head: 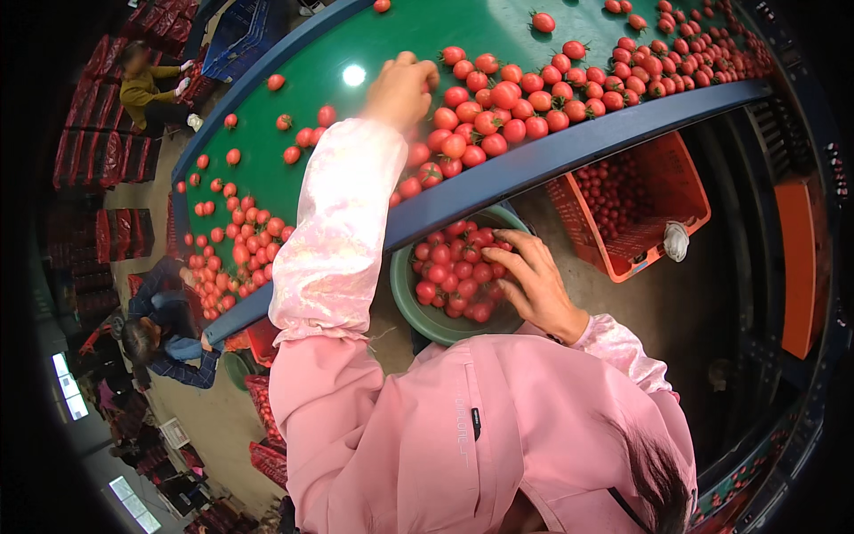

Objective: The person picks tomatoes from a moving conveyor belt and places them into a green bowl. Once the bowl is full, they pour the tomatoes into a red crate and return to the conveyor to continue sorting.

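Observation:
My left hand (pixel 402 90) reaches over the green conveyor belt (pixel 393 33), its fingers curled round a small red tomato that shows at the fingertips. Many small tomatoes (pixel 505 95) lie on the belt beside it, crowded along the near blue rail (pixel 494 173). Below the rail, a green basin (pixel 402 280) holds a heap of the same tomatoes (pixel 460 270). My right hand (pixel 544 284) rests at the basin's right side with spread fingers touching the heap; the palm's underside is hidden.
An orange plastic crate (pixel 684 173), partly filled with tomatoes, stands under the rail at right, a whitish cloth (pixel 676 241) on its edge. A co-worker (pixel 167 334) sits by the belt at lower left. Another person (pixel 150 90) is at upper left, near stacked crates (pixel 103 157).

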`<state>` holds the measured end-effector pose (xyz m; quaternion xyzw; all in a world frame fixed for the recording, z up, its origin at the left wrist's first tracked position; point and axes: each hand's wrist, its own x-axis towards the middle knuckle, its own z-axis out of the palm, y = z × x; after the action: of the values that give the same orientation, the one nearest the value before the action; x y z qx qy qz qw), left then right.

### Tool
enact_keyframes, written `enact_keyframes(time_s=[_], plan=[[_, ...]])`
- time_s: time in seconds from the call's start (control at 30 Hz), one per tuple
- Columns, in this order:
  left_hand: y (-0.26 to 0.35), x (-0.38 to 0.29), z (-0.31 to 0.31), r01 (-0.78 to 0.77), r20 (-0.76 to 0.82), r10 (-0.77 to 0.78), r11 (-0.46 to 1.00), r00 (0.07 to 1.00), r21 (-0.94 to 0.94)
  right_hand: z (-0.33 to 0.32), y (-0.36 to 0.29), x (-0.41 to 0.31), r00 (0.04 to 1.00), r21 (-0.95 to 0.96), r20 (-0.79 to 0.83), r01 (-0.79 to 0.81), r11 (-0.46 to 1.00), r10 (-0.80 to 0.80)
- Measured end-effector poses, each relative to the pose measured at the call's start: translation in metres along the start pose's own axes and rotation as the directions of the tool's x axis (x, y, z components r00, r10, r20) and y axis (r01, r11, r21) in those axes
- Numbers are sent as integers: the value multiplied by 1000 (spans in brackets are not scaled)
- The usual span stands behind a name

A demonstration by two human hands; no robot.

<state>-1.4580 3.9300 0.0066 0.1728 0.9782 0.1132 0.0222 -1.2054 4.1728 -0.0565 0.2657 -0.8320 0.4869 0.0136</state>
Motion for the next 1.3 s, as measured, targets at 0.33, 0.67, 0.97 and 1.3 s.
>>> enact_keyframes(time_s=[0.33,0.67,0.97,1.3], plan=[[4,35,0,-273,-175,257,959,950,-72,-36,17,19,991,129,-84,112,985,-102],[-16,29,5,192,-117,-200,978,973,-77,-129,36,121,948,-183,-247,158,970,-201],[33,1,-12,122,133,-110,988,985,-91,-59,64,203,978,-433,65,205,878,-196],[53,22,-21,404,233,-396,915,888,13,-84,77,287,933,-404,335,20,914,127]])
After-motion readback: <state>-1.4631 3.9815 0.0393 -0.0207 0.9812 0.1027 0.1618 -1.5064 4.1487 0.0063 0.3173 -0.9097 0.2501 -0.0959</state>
